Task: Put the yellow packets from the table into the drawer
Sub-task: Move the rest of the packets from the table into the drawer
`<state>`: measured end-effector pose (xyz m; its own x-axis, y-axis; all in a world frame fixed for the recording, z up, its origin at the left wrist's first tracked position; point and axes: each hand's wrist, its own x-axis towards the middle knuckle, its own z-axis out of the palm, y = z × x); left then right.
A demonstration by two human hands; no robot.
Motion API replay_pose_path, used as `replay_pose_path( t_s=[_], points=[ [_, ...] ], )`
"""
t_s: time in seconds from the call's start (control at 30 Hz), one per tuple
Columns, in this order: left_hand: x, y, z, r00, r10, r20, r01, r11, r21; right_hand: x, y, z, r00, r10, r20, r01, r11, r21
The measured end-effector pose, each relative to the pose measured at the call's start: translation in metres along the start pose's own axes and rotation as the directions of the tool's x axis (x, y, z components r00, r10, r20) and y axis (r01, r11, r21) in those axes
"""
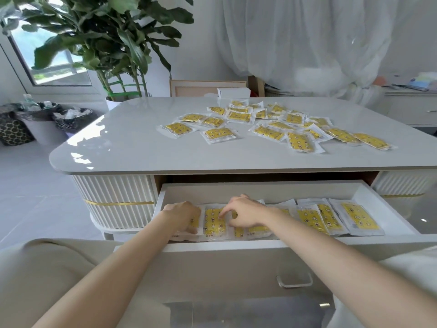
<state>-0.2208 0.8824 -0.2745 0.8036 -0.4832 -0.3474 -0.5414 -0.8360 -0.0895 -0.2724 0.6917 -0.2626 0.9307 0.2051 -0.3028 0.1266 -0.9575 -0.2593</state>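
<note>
Lower centre, inside the open drawer (pixel 260 191), the left hand (pixel 183 215) curls onto the end packet (pixel 195 221), grip unclear; the right hand (pixel 246 215) pinches the next packet (pixel 214 224). Upper right, more yellow packets (pixel 268 133) litter the table (pixel 142 143), print unreadable.

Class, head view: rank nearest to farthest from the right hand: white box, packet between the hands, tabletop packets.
1. Packet between the hands, in the drawer, touched by the right hand.
2. Tabletop packets, mid-table.
3. White box, far end of table.
</note>
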Motion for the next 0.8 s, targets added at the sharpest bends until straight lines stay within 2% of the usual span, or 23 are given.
replay_pose_path(
  t_s=[0.1,0.17,0.23,0.3,0.4,0.57,0.8],
  points=[
    [-0.005,-0.004,-0.009,0.997,0.017,-0.078,-0.014,0.999,0.038,-0.014,0.002,-0.016,1.000,0.009,-0.011,-0.009,1.000,0.028],
    [-0.011,0.000,-0.012,0.996,0.050,-0.067,-0.050,0.999,0.005,-0.023,0.005,-0.016,0.998,0.045,0.045,-0.041,0.995,-0.089],
    [-0.016,0.006,-0.010,0.994,0.110,-0.029,-0.111,0.993,-0.035,-0.028,0.008,-0.009,0.997,0.069,0.039,-0.056,0.962,-0.267],
    [-0.015,0.011,-0.009,0.983,0.186,0.000,-0.186,0.981,-0.060,-0.028,0.014,-0.002,0.995,0.097,0.029,-0.080,0.931,-0.356],
    [-0.007,0.023,-0.007,0.959,0.284,-0.007,-0.284,0.959,-0.018,-0.024,0.025,0.001,0.986,0.151,0.065,-0.115,0.916,-0.385],
    [0.017,0.043,0.002,0.913,0.408,-0.007,-0.396,0.890,0.226,-0.015,0.046,-0.001,0.979,0.142,0.146,-0.067,0.901,-0.428],
    [0.043,0.059,0.005,0.903,0.430,0.007,-0.413,0.863,0.290,-0.008,0.063,0.000,0.982,0.120,0.147,-0.053,0.917,-0.395]
  ],
)
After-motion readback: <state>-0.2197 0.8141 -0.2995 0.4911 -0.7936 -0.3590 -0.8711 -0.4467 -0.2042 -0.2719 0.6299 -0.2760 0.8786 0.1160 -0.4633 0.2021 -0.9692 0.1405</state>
